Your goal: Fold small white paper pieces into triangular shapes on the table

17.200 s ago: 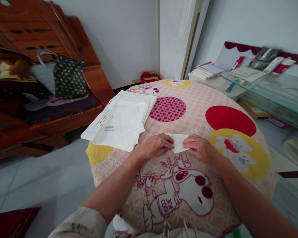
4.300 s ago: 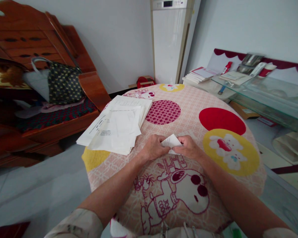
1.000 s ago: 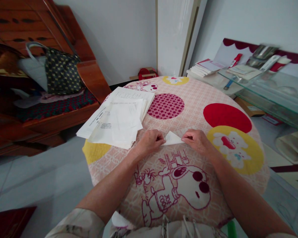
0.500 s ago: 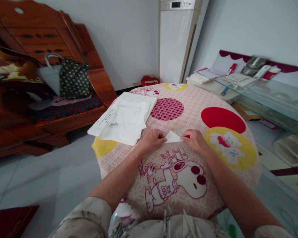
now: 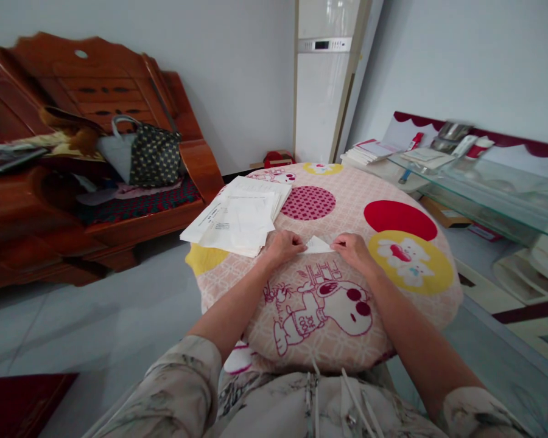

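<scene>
A small folded piece of white paper [image 5: 317, 245], pointed at the top, lies on the patterned tablecloth [image 5: 342, 182] between my hands. My left hand [image 5: 284, 246] pinches its left corner with thumb and fingertips. At the opposite corner, my right hand [image 5: 351, 249] grips the paper in a similar pinch. Just beyond my left hand spreads a loose stack of printed sheets [image 5: 237, 213], close to the wrist. The lower edge of the folded paper runs nearly straight from one hand to the other.
A wooden sofa [image 5: 109, 79] with a dotted bag [image 5: 155, 155] stands at the left. To the right, a glass shelf [image 5: 497, 188] holds cups and papers beside the table. A tall white air conditioner [image 5: 317, 97] stands at the back.
The camera has tilted up and turned slightly left, so the scene sits differently in view. Both hands keep their pinch on the folded paper, whose visible part looks a little flatter.
</scene>
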Motion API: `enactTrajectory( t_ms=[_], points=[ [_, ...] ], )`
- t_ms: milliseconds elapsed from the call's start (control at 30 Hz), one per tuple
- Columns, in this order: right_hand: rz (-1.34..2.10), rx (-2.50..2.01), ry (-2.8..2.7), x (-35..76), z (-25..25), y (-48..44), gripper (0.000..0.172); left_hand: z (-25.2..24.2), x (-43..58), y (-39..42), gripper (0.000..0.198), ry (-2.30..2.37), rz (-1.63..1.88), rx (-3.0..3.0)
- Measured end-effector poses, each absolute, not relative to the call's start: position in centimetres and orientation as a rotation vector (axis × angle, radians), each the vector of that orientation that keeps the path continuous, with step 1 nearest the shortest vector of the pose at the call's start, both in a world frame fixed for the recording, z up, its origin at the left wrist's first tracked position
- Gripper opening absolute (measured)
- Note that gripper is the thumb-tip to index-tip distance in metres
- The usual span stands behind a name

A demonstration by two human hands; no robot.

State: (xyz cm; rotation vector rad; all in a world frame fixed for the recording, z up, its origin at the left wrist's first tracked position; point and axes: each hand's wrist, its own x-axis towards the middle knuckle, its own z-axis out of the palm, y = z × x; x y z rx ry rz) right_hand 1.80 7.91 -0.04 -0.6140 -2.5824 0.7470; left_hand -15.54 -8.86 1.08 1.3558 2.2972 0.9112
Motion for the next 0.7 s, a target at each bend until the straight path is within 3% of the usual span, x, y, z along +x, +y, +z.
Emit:
enactTrajectory(
  t_ms=[700],
  points=[
    [0.666,-0.59,-2.584,1.6,-1.3,8.3,0.015,0.6,-15.7,-8.7,0.011,2.371,0.778,1.466]
  ],
)
